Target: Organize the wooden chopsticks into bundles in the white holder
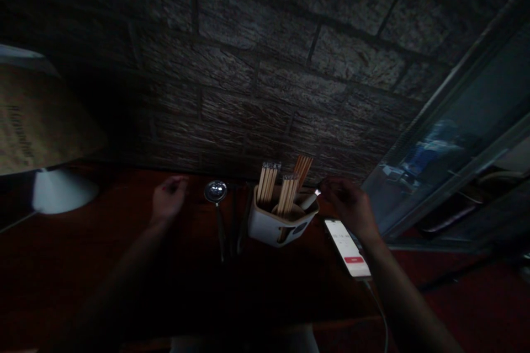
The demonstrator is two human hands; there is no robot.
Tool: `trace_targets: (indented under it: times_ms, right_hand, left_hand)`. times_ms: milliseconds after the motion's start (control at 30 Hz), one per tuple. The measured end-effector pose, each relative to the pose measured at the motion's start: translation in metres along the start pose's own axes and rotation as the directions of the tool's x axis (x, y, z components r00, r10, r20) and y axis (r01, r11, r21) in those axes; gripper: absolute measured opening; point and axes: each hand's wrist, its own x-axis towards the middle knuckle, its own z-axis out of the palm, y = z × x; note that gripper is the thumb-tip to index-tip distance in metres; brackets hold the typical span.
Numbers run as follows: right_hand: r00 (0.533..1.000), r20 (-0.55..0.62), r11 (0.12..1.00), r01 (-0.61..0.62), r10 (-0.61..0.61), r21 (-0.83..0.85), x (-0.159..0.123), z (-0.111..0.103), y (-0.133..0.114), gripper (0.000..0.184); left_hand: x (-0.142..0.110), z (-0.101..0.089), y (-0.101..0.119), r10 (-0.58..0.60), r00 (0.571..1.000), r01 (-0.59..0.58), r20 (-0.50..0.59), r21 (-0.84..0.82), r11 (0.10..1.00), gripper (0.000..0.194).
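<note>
My left hand (168, 198) is raised above the dark wooden table, left of a ladle (216, 192); its fingers are loosely curled, apart from the thumb, with nothing seen between them. A pale utensil holder (265, 227) stands against the wall with several bundles of wooden chopsticks (268, 183) upright in it. At its right end leans a white stick-like piece (310, 200) with a bright tip. Beside that tip is my right hand (350, 201), fingers bent together in deep shadow; whether they hold anything is hidden.
Dark long-handled utensils (241, 226) lie between ladle and holder. A lit phone (346, 248) with a cable (381, 309) lies under my right wrist. A lamp with a tan shade (41, 116) stands left. Behind rises a stone-block wall (290, 38); a glass panel (434, 143) is right.
</note>
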Motion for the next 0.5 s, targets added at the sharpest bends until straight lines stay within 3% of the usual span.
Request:
trace_targets:
  times_ms: [133,500]
  right_hand:
    - [0.998,0.058,0.981,0.036,-0.025,-0.190,-0.008,0.006,-0.003,0.024]
    - [0.985,0.132,0.925,0.153,-0.113,-0.347,-0.018,0.012,-0.004,0.018]
  left_hand:
    - [0.001,0.000,-0.001,0.002,1.000,-0.002,-0.010,-0.013,1.000,0.013]
    - [-0.001,0.001,0.000,-0.002,1.000,0.002,-0.007,0.003,1.000,0.014]
